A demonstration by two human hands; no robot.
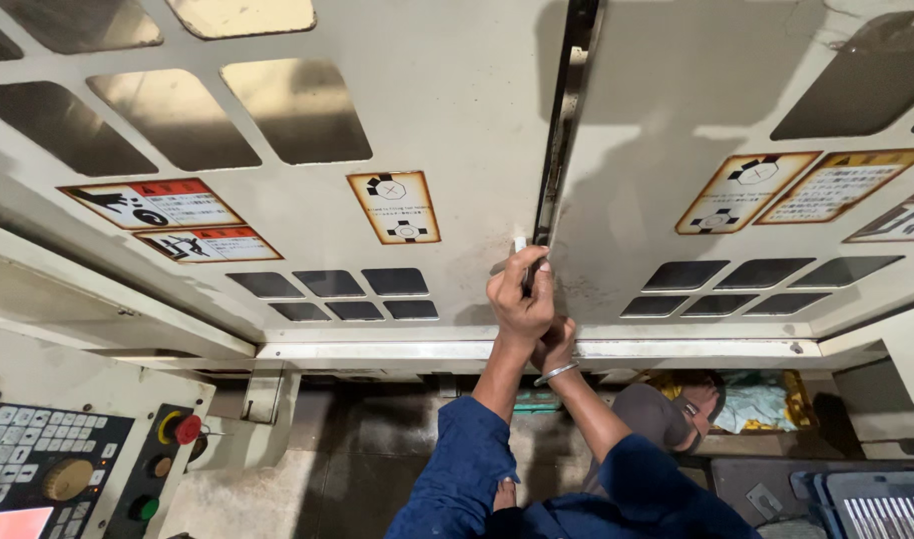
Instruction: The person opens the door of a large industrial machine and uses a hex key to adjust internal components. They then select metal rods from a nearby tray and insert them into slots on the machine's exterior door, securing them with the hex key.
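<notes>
Gripping a small white handle (pixel 521 246) at the edge of the left door (pixel 447 120), the left hand (pixel 520 295) is closed around it beside the dark gap (pixel 562 130) where the two cream doors meet. Just beneath, the right hand (pixel 556 344), a metal bangle (pixel 556 373) on its wrist, is curled against the left wrist; what it grasps cannot be told. Below left sits a control panel (pixel 48 469) with a red button (pixel 188 429); a grey ribbed tray (pixel 881 504) lies at lower right.
</notes>
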